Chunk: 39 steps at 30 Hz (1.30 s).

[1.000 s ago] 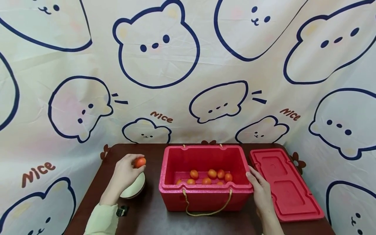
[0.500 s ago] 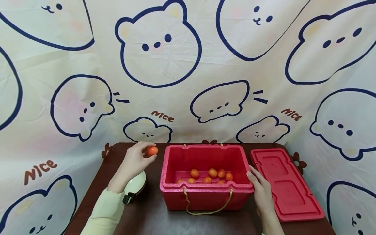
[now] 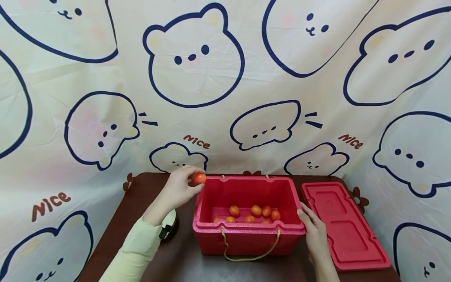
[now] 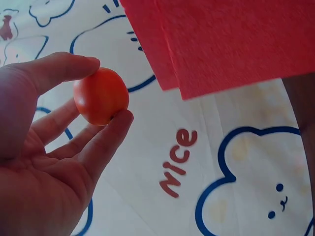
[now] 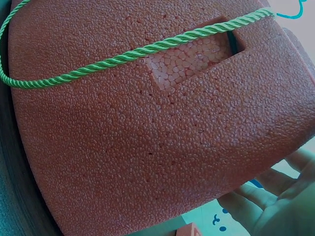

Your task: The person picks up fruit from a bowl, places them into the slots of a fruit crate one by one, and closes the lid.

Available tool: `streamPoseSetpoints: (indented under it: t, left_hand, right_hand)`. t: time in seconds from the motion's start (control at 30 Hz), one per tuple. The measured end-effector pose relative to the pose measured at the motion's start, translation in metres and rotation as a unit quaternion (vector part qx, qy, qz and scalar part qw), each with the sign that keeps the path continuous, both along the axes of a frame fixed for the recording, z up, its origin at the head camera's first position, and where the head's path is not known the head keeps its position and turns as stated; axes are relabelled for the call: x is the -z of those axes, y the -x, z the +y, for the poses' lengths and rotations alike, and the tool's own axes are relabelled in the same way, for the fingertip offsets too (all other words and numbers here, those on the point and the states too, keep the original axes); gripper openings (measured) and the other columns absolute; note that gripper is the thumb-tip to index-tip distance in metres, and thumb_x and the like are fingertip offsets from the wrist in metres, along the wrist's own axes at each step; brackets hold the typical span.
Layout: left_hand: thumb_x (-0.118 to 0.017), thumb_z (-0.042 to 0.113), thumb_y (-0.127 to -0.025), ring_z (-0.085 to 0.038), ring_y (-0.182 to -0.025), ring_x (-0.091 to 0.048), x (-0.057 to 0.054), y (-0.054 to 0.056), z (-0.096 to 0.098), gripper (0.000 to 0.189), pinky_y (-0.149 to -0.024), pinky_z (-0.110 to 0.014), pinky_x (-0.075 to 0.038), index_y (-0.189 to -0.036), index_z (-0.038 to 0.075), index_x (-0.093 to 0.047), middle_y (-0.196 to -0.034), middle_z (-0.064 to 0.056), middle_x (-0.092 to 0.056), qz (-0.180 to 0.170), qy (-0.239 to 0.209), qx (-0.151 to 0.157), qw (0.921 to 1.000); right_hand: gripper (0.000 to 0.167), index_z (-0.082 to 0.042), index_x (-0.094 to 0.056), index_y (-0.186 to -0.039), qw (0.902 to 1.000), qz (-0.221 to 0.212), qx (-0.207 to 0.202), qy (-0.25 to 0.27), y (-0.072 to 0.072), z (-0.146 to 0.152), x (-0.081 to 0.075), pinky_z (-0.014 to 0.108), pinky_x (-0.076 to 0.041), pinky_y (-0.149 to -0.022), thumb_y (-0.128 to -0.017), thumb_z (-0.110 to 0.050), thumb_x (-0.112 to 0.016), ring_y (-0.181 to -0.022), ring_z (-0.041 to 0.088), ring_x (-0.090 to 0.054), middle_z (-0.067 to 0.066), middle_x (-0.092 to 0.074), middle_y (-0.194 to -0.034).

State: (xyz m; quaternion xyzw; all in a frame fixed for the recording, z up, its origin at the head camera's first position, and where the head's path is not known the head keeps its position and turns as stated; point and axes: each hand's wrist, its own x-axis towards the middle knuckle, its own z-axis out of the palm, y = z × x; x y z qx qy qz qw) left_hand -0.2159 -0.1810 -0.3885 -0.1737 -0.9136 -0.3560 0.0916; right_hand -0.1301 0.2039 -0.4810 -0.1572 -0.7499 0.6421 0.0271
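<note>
My left hand (image 3: 179,186) pinches a small orange-red tomato (image 3: 199,178) between thumb and fingertips. It is up at the far left corner of the red foam box (image 3: 246,242), close beside the rim. In the left wrist view the whole tomato (image 4: 101,96) shows, with the box wall (image 4: 241,39) above right. Several similar tomatoes (image 3: 256,210) lie on the box floor, some partly hidden by the front wall. My right hand (image 3: 314,231) rests against the box's right end, fingertips at the rim. The right wrist view has its fingers (image 5: 256,196) fairly straight along the box edge.
A pale round dish (image 3: 170,217) stands left of the box, mostly hidden under my left sleeve. The red lid (image 3: 347,223) lies flat at the right of the brown table (image 3: 141,196). A rope handle (image 3: 251,259) hangs on the box front. Patterned cloth (image 3: 190,125) surrounds the table.
My left hand has carried the tomato from above the dish, right and away from me, to the box's left rim. The right hand keeps its place at the box.
</note>
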Motion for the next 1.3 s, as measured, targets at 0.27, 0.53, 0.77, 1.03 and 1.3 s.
streamPoseSetpoints:
  t: [0.27, 0.53, 0.77, 1.03, 1.3]
  left_hand:
    - [-0.083, 0.008, -0.082, -0.025, -0.097, -0.065, -0.006, 0.002, 0.013, 0.037, -0.08, -0.038, -0.061, -0.116, 0.009, -0.07, -0.118, -0.01, -0.065, -0.008, 0.013, 0.025, 0.9996]
    - [-0.084, 0.009, -0.081, -0.021, -0.094, -0.063, -0.009, 0.005, 0.023, 0.037, -0.079, -0.035, -0.061, -0.116, 0.011, -0.071, -0.115, -0.007, -0.066, -0.003, 0.054, 0.047, 0.9974]
    - [-0.085, 0.01, -0.081, -0.021, -0.097, -0.063, -0.014, 0.006, 0.033, 0.039, -0.08, -0.034, -0.061, -0.117, 0.009, -0.071, -0.114, -0.006, -0.067, -0.004, 0.072, 0.074, 0.9947]
    - [-0.084, 0.009, -0.082, -0.02, -0.098, -0.062, -0.014, 0.01, 0.045, 0.037, -0.081, -0.032, -0.06, -0.116, 0.011, -0.071, -0.115, -0.005, -0.067, -0.018, 0.089, 0.102, 0.9906]
    - [-0.083, 0.009, -0.082, -0.019, -0.097, -0.061, -0.017, 0.013, 0.056, 0.033, -0.082, -0.033, -0.06, -0.113, 0.011, -0.071, -0.115, -0.006, -0.067, -0.03, 0.105, 0.134, 0.9849]
  right_hand:
    - [0.062, -0.02, -0.044, -0.154, 1.0, 0.004, 0.0, -0.003, -0.001, 0.0, 0.002, 0.012, -0.049, -0.081, -0.101, -0.051, -0.054, -0.118, 0.013, -0.054, 0.012, -0.047, -0.152]
    - [0.062, -0.017, -0.045, -0.153, 0.9999, 0.011, 0.001, -0.004, -0.001, 0.0, 0.002, 0.012, -0.048, -0.082, -0.101, -0.05, -0.054, -0.109, 0.0, -0.055, 0.012, -0.048, -0.151]
    - [0.061, -0.018, -0.045, -0.153, 0.9999, 0.012, 0.0, -0.005, 0.0, 0.0, 0.003, 0.012, -0.049, -0.082, -0.101, -0.05, -0.054, -0.111, 0.003, -0.054, 0.011, -0.048, -0.151]
    - [0.062, -0.019, -0.045, -0.153, 1.0, 0.009, 0.0, 0.0, 0.0, 0.0, 0.003, 0.012, -0.049, -0.082, -0.101, -0.051, -0.054, -0.12, 0.014, -0.053, 0.011, -0.047, -0.152]
    - [0.064, -0.019, -0.043, -0.155, 1.0, 0.005, -0.001, 0.003, 0.001, -0.001, 0.002, 0.011, -0.048, -0.081, -0.101, -0.051, -0.054, -0.129, 0.026, -0.047, 0.012, -0.045, -0.154]
